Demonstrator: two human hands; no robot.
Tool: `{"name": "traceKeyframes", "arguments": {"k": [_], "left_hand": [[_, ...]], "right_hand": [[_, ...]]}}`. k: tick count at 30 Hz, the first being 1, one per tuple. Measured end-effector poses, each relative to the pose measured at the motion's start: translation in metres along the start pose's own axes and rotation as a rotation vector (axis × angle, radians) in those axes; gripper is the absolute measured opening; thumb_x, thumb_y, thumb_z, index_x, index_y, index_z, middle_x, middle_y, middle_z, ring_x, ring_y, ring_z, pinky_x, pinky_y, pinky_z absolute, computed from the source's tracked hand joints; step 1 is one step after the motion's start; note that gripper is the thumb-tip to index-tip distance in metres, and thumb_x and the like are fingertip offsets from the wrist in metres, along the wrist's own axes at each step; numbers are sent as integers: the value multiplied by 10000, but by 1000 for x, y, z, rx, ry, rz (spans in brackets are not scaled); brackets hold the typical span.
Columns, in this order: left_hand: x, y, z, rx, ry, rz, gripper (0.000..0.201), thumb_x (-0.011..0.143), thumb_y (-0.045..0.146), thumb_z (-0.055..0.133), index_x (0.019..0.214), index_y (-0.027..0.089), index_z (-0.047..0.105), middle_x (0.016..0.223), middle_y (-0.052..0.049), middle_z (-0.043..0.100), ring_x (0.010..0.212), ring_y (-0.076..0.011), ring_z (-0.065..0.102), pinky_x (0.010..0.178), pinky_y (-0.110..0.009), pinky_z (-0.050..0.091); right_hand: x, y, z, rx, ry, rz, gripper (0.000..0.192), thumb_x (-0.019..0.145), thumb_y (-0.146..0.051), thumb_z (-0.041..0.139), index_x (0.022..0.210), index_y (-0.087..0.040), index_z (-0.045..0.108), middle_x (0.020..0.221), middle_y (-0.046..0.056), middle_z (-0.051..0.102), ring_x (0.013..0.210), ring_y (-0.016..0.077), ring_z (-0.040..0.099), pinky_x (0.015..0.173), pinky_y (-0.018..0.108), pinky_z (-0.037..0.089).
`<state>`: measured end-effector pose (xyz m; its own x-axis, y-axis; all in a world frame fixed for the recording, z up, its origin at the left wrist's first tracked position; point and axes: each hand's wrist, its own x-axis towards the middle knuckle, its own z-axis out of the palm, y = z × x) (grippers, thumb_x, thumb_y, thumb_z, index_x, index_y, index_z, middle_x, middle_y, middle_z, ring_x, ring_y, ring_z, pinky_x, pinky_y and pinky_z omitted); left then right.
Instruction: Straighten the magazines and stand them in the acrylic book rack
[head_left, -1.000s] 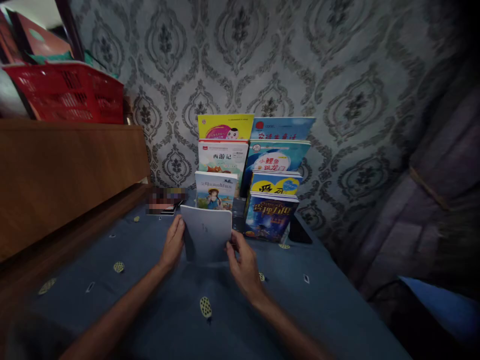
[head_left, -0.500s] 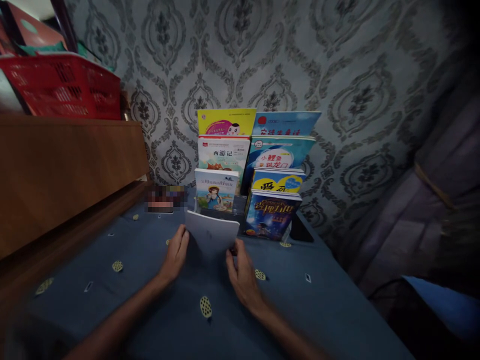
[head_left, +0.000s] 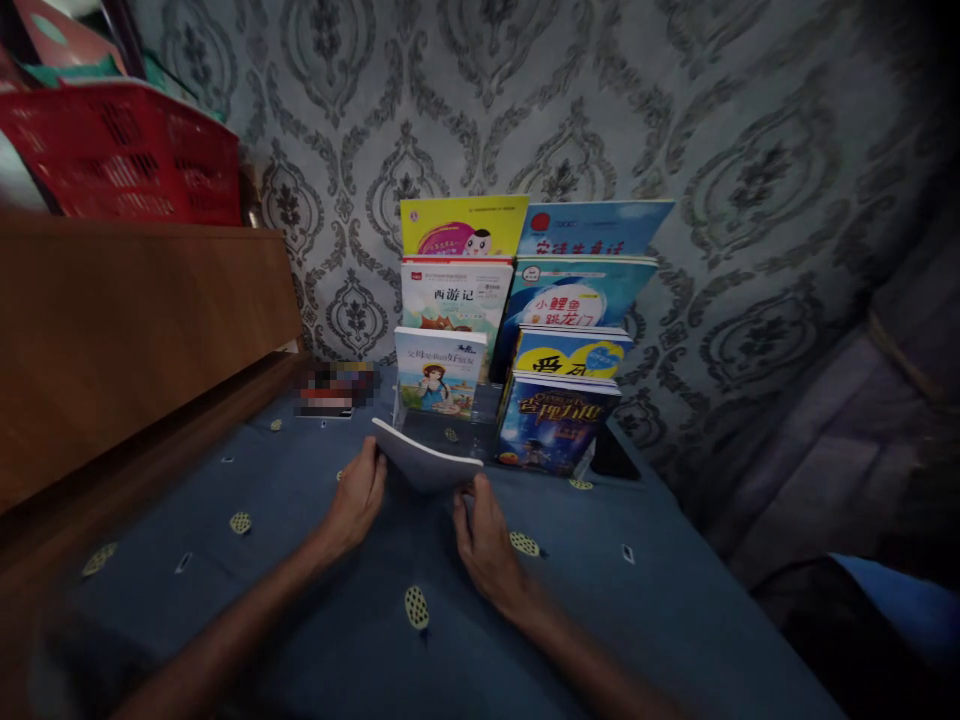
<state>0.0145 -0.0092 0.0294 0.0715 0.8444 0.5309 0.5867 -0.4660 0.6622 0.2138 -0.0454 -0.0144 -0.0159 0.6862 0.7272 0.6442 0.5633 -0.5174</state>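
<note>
I see the white booklet [head_left: 424,462] has tipped from upright to nearly flat since 1 s ago. Left hand [head_left: 358,500] and right hand [head_left: 484,535] grip its sides, just before the tiered book rack [head_left: 480,405].

Looks like a room in somebody's home, probably a bedroom or a kid's corner. The wall [head_left: 675,110] has that grey damask wallpaper, and there's a blue patterned cloth [head_left: 315,590] spread over the surface like a bedsheet. Children's picture books [head_left: 517,320] are lined up in tiers against the wall. On the left, a wooden cabinet [head_left: 135,320] has a red plastic basket [head_left: 127,150] on top. Dim lighting, pretty lived-in.
</note>
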Motion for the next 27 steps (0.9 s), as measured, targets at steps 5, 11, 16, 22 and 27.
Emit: {"name": "traceKeyframes", "arguments": {"k": [5,11,16,22,27], "left_hand": [[4,7,6,-70,-24,29,188,974,338,342,960,227,492,835,-34,611,755,-197,599,728,-335,481],[8,9,3,-161,-27,154,228,987,316,363,1105,211,528,1044,-82,655,989,-214,626,904,-366,492],[28,9,-3,-221,64,259,347,975,451,465,1208,200,515,1189,-111,617,1113,-226,597,997,-376,463],[68,28,-4,-297,231,269,366,992,499,410,1188,210,519,1224,-117,595,1190,-233,571,1055,-387,439],[95,33,3,-308,258,263,290,1022,430,375,1139,206,518,1137,-89,635,1103,-198,606,989,-331,474]], "right_hand": [[-3,7,4,21,-28,8,422,1013,-251,373,1434,-226,350,1314,158,604,1186,271,629,968,504,561],[8,7,-1,26,11,-40,531,1013,-214,356,1536,-207,265,1445,170,501,1380,265,471,1123,523,444],[41,-4,-14,-17,91,-163,583,1014,-195,340,1575,-210,181,1516,166,427,1429,260,402,1158,528,397],[90,-5,-18,-73,130,-245,582,991,-189,330,1563,-186,223,1483,162,473,1413,281,423,1154,568,394],[120,7,-18,-55,140,-228,637,955,-156,357,1572,-166,198,1486,171,466,1415,294,417,1150,567,402]]}}
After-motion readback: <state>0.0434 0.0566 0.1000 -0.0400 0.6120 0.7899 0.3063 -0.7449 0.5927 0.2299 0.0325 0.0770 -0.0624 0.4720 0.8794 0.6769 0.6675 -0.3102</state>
